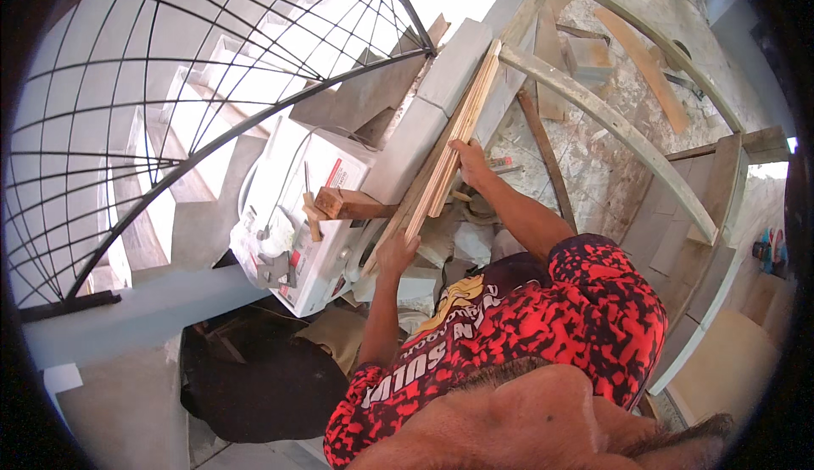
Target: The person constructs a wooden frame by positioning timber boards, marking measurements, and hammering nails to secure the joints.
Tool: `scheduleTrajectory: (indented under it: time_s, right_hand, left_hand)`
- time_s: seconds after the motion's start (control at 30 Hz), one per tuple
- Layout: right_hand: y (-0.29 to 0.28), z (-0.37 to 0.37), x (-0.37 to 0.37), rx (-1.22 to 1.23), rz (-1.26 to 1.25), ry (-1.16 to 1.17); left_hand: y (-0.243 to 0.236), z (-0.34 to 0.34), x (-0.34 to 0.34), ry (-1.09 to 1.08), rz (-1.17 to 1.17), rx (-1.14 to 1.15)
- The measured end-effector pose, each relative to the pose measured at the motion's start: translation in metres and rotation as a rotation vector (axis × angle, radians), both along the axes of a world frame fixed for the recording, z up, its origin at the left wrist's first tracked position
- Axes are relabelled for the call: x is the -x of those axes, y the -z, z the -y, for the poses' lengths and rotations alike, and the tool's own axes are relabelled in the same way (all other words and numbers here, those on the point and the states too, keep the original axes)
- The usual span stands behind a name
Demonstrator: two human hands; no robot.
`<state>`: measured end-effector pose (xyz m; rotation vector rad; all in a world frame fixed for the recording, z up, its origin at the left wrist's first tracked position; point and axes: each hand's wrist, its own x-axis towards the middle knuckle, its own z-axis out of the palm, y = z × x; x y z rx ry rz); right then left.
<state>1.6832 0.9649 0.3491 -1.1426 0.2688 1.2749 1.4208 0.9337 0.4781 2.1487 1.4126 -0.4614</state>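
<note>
A bundle of long, thin wooden strips (462, 120) lies slantwise along a wooden board beside the grey stone ledge (437, 75). My right hand (471, 165) is closed round the strips near their middle. Lower down, my left hand (396, 254) grips the near end of a strip, its fingers partly hidden by the wood. To the left of the strips, a short block of reddish wood (349, 204) juts over a white box with red print (335, 169). A thin tool with a wooden handle (313, 207) rests against that block's end.
A black metal grille (280, 112) curves across the upper left. Pale timber beams (615, 135) cross on the right, and a brown stick (547, 156) leans beside my right forearm. Below, the dusty floor holds board offcuts (642, 67). A black bag-like thing (263, 381) lies lower left.
</note>
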Motion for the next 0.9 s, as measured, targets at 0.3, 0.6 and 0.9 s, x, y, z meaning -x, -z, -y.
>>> scheduleTrajectory:
  time_s: [0.3, 0.6, 0.9]
  right_hand:
    - [-0.005, -0.023, -0.014, 0.019, 0.053, 0.016]
    - [0.085, -0.046, 0.027, 0.139, 0.25, -0.077]
    - [0.012, -0.045, 0.053, 0.228, 0.101, -0.092]
  left_hand:
    - [0.015, 0.001, 0.008, -0.132, -0.064, -0.241]
    - [0.057, -0.022, 0.044, -0.256, 0.12, -0.28]
    - [0.07, -0.016, 0.074, -0.48, 0.223, -0.189]
